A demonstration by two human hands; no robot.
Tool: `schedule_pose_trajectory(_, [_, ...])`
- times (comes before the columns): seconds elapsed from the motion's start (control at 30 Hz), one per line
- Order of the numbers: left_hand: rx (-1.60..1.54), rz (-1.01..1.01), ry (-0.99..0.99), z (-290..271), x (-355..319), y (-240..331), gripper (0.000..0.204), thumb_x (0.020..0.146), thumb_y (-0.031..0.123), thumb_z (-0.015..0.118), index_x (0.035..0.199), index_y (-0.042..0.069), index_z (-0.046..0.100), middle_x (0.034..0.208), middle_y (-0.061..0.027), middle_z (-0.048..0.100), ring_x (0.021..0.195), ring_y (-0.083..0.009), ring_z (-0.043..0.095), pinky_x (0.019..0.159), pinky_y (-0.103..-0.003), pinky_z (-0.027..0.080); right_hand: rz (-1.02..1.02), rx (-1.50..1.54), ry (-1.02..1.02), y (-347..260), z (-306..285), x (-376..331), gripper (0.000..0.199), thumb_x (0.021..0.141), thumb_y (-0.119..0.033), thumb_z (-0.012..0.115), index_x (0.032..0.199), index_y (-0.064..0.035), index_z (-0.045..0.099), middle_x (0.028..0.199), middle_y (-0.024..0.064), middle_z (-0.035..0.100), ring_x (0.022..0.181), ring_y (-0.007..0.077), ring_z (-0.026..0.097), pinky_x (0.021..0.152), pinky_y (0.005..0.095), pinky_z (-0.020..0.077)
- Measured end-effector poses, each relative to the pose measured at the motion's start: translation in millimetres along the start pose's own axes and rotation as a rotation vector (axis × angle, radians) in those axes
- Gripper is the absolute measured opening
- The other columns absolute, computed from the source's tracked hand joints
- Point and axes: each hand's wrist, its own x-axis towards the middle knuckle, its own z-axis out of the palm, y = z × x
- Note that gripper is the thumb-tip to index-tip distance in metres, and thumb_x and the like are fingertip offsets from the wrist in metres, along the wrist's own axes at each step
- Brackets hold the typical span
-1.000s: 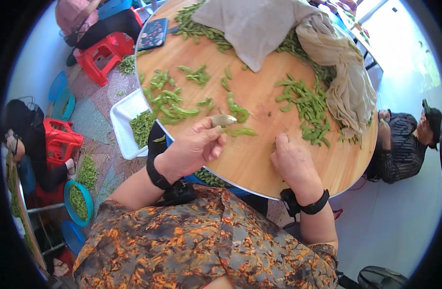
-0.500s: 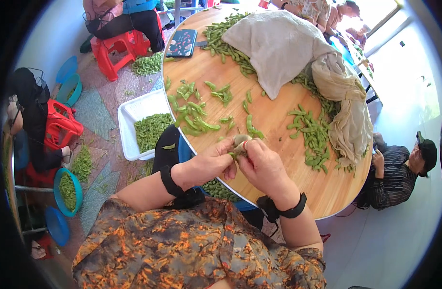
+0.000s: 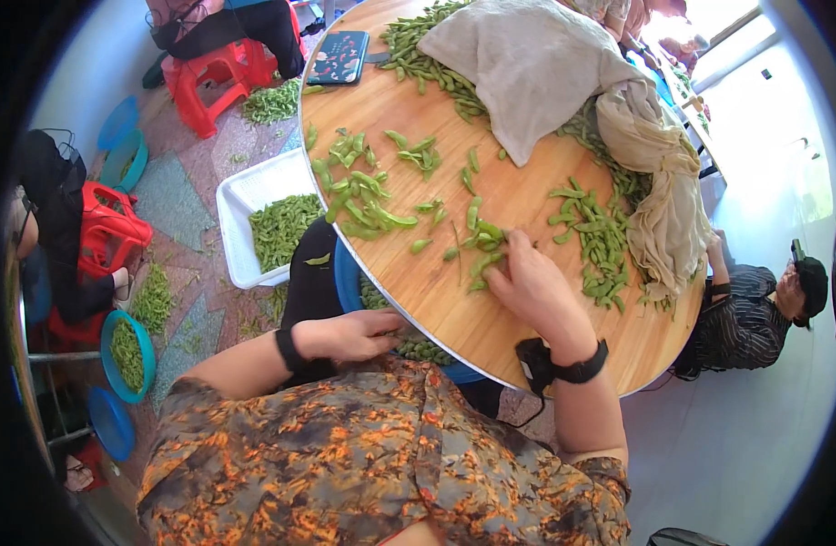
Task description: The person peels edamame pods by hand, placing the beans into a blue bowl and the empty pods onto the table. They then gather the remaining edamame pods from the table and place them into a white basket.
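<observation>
At the table's near edge, my right hand (image 3: 534, 284) reaches over the wooden top with its fingers bent down and pinched at a small cluster of edamame pods (image 3: 483, 238). Part of what it grips is hidden by the fingers. Lower down and to the left, my left hand (image 3: 352, 335) is below the tabletop, beside a blue tub (image 3: 348, 278) of green pods. Its fingers stretch over the tub, and no pod shows in them. Loose pods (image 3: 368, 207) lie on the left of the table, and a larger pile (image 3: 592, 238) lies to the right.
A pale cloth (image 3: 536, 68) covers a big heap of pods on the round table (image 3: 436, 305). A patterned notebook (image 3: 338, 57) lies near the far left edge. On the floor are a white basket (image 3: 240, 227) of pods, red stools (image 3: 113, 227) and blue basins. Several people sit around.
My hands, together over the table edge before, are now apart. The left one has dropped down to the tub; the right one has moved forward and right onto the pods.
</observation>
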Motion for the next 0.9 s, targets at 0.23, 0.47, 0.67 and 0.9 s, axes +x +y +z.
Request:
schedule_pose_trajectory(0.23, [0.157,0.126,-0.128,12.0,33.7,11.3,0.032,0.091,0.024,0.053,0.115,0.003,0.056,0.112,-0.0211,0.058,0.107,-0.0341,0.054,0.091,-0.038,0.043,-0.095,0.216,0.204,-39.4,19.8,69.8,0.031,0.083,-0.016,0.053,0.105,0.0039,0.047,0.085,0.0279,0.060,0.084,0.0426,0.059,0.074,0.0473,0.0473])
schedule_pose_trajectory(0.47, [0.086,0.231,-0.088,-25.5,-1.9,92.1,0.023,0.090,0.022,0.055,0.098,0.001,0.057,0.079,-0.0154,0.062,0.074,-0.0296,0.062,0.063,-0.037,0.048,-0.020,0.128,-0.092,-11.6,-27.3,5.5,0.027,0.080,-0.020,0.061,0.093,0.0003,0.048,0.075,0.0231,0.059,0.073,0.0406,0.059,0.063,0.0469,0.0464])
schedule_pose_trajectory(0.67, [-0.359,0.701,-0.455,-32.7,23.5,192.0,0.024,0.093,0.017,0.050,0.108,-0.001,0.055,0.091,-0.0177,0.062,0.083,-0.0340,0.060,0.072,-0.039,0.049,-0.156,0.147,-0.020,-29.4,23.7,20.5,0.025,0.084,-0.015,0.058,0.103,-0.0009,0.050,0.072,0.0179,0.058,0.067,0.0311,0.059,0.062,0.0396,0.0466])
schedule_pose_trajectory(0.9, [-0.562,0.783,-0.475,-16.4,7.2,254.5,0.031,0.094,0.024,0.048,0.094,-0.006,0.055,0.080,-0.0226,0.060,0.072,-0.0372,0.058,0.063,-0.040,0.047,0.138,0.124,0.216,23.5,5.4,92.1,0.024,0.086,-0.014,0.052,0.105,-0.0008,0.050,0.078,0.0227,0.060,0.076,0.0358,0.061,0.070,0.0389,0.0489])
